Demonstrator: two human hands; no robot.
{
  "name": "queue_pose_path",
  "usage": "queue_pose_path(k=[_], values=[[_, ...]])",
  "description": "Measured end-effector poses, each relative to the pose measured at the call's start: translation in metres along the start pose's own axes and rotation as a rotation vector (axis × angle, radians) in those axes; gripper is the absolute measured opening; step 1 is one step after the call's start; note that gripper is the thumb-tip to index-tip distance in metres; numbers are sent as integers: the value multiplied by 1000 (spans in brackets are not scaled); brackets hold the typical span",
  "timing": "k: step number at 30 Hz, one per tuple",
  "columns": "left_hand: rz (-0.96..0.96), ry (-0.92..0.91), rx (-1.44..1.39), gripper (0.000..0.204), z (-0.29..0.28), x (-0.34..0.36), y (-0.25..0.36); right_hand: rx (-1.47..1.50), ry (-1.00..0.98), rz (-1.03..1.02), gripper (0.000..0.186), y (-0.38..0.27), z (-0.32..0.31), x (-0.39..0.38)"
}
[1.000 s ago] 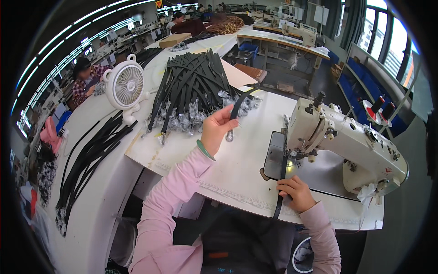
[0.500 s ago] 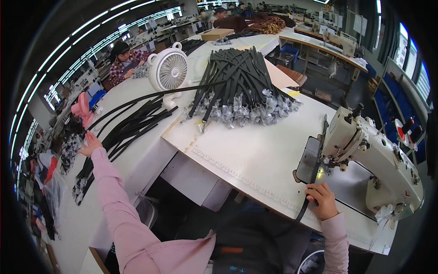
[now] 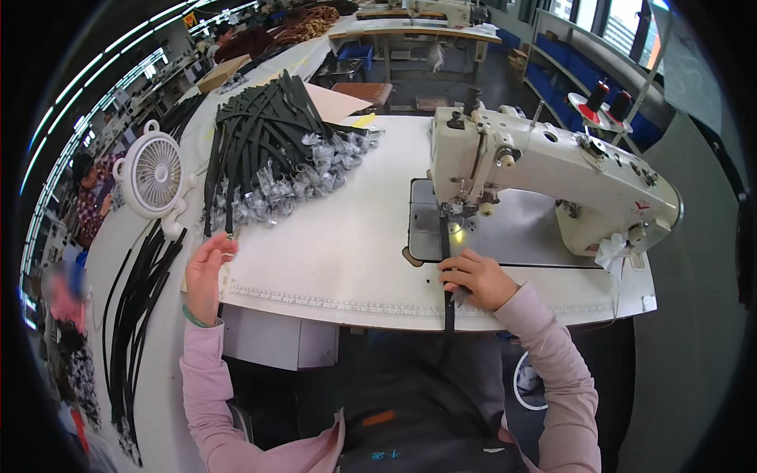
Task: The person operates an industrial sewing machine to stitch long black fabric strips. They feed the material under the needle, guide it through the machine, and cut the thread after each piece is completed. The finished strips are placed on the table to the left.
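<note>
My right hand [image 3: 482, 281] is closed on a black strap [image 3: 449, 314] at the front of the sewing machine [image 3: 505, 150]. The strap runs from under the needle area toward me and hangs over the table's front edge. A small greyish piece shows under the fingers, too hidden to name. On the left, my left hand [image 3: 206, 276] is raised near the table's corner, fingers loosely bent and apart, with nothing visible in them. Just beyond its fingertips lies a heap of black straps [image 3: 260, 130] with clear plastic-wrapped ends [image 3: 303, 177].
A white fan [image 3: 156, 172] stands left of the heap. More black straps [image 3: 142, 307] lie on the left table. Thread spools [image 3: 599, 96] stand behind the machine. A person in a checked shirt [image 3: 91, 201] sits at the far left.
My left hand has come away from the straps on the left table to the sewing table's corner. My right hand still holds the strap at the machine. The view has turned right.
</note>
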State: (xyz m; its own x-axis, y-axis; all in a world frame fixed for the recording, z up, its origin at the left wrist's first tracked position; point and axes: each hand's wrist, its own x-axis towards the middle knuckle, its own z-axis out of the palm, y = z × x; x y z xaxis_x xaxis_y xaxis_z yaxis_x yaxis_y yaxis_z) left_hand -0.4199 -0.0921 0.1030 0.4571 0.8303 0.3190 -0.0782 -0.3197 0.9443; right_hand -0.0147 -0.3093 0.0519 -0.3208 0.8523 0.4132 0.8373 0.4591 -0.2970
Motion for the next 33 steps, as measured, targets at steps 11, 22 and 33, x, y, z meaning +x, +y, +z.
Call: queue_pose_path(k=[11, 22, 33], values=[[673, -583, 708, 20, 268, 41, -56, 21, 42, -63, 28, 2, 4, -3], [755, -537, 617, 26, 275, 53, -77, 29, 40, -45, 26, 1, 3, -3], [722, -575, 635, 36, 276, 52, -80, -2, 14, -47, 23, -1, 0, 0]])
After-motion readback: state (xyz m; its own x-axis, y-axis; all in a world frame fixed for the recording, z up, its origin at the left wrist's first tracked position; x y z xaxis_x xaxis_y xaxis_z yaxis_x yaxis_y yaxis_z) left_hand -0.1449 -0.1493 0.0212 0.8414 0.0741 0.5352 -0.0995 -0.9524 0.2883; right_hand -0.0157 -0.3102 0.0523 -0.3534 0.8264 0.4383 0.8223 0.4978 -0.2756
